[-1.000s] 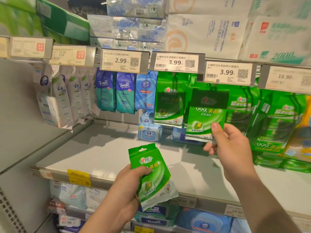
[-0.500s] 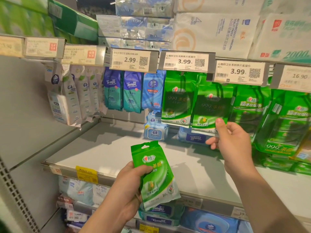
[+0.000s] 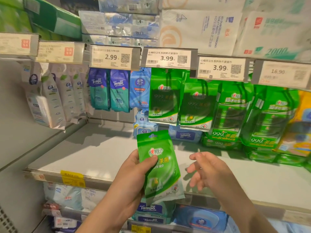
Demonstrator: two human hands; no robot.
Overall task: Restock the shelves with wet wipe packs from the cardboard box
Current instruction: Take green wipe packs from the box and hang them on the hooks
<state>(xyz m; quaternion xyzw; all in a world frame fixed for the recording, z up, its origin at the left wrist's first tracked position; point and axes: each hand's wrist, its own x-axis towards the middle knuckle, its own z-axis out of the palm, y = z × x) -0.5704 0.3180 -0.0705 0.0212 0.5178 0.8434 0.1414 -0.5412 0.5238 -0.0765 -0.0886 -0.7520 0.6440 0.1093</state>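
**Shelf Restock: One Green Pack in Hand Below the Hanging Row**

Visibility limits: The cardboard box is out of frame. The two leftmost price tags (image 3: 55, 52) and the far-right tag are blurred; only the prices 2.99, 3.99, 3.99 and 16.90 read clearly. The right edge of the frame cuts off the yellow packaging (image 3: 301, 121). Shadow from the tag rail darkens the upper halves of the hanging green packs (image 3: 164, 98), and part of their print is hard to read. The lower shelf goods are partly hidden behind both forearms.

Left hand (image 3: 133, 175): It grips a green wet wipe pack (image 3: 159, 167) by its left edge, thumb across the front face, remaining fingers behind. The pack stands nearly upright, hang-hole tab at the top, in front of the grey shelf board (image 3: 87, 153) and below the hanging row.

Right hand (image 3: 210, 172): Fingers are spread and loosely bent, holding nothing. It sits just beside the held pack on the right, not touching it. Motion blur softens the fingertips.

Surroundings: Blue Tempo packs (image 3: 109, 93) hang left of the green row. Large tissue bundles (image 3: 198, 29) fill the top shelf.
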